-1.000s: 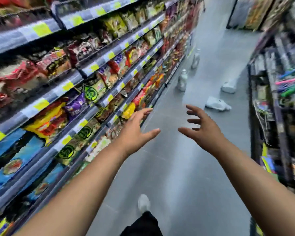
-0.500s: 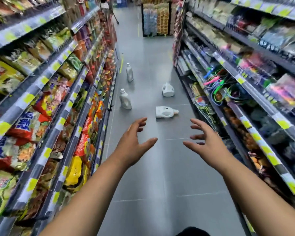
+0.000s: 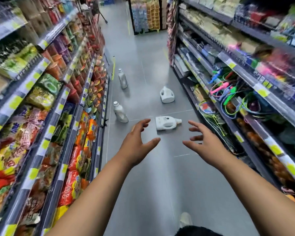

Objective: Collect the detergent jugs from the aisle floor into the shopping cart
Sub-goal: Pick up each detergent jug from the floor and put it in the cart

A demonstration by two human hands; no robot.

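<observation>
Head view: both bare arms reach forward over the grey aisle floor (image 3: 143, 184); the left hand (image 3: 136, 143) is spread wide, its fingers (image 3: 144, 122) slightly bent and parted, its thumb pointing toward the other hand, and it holds and touches nothing; the right hand (image 3: 205, 144) mirrors it, fingers (image 3: 195, 124) splayed and loosely curved, thumb pointing inward, palm empty; the two hands are apart, with bare floor showing in the gap between them.

Beyond the gap, a white jug on its side (image 3: 167, 123) lies on the floor, cap pointing to the right, clear of both hands; farther down the aisle a second white jug (image 3: 166, 95) stands with its handle showing, near the right-hand shelving (image 3: 245, 86); two silver bottles stand close to the left-hand shelving (image 3: 41, 116), the nearer silver bottle (image 3: 120, 113) leaning a little and level with the lying jug, the farther silver bottle (image 3: 123, 80) well behind it; the left shelves carry bright snack packets, the right ones coloured cords and small goods, much of it blurred; a pale shoe (image 3: 186, 218) shows on the floor at the bottom edge.
</observation>
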